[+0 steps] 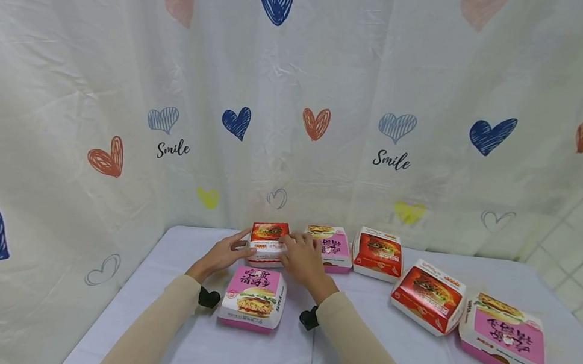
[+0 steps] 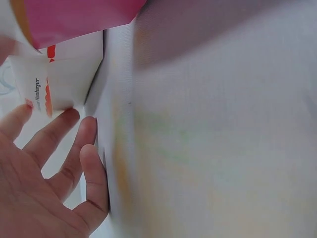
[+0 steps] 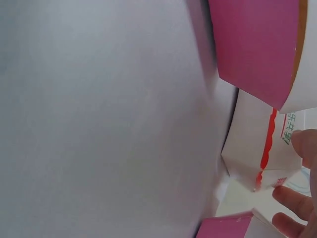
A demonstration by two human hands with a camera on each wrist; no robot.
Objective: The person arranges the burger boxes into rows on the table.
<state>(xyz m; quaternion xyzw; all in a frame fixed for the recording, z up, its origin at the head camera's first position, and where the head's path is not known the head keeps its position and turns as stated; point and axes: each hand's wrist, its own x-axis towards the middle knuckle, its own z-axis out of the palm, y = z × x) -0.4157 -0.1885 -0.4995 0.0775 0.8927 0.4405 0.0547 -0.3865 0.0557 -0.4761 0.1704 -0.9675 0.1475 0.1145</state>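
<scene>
A red-and-white burger box (image 1: 269,243) sits at the back left of the table, between both hands. My left hand (image 1: 224,255) is at its left side, fingers spread and fairly straight, thumb near the front edge. In the left wrist view, the fingertips (image 2: 73,114) touch the white side of the box. From the right, my right hand (image 1: 305,262) reaches the box's right end, thumb by the printed front face and fingers at the corner in the right wrist view. A pink burger box (image 1: 252,298) lies just in front, between the forearms.
Right of the hands stands another pink burger box (image 1: 338,249), beside a red one (image 1: 378,253). Farther right lie a red box (image 1: 428,296) and a pink box (image 1: 504,338), both turned at an angle. A heart-patterned curtain (image 1: 337,169) hangs behind the white table (image 1: 351,359).
</scene>
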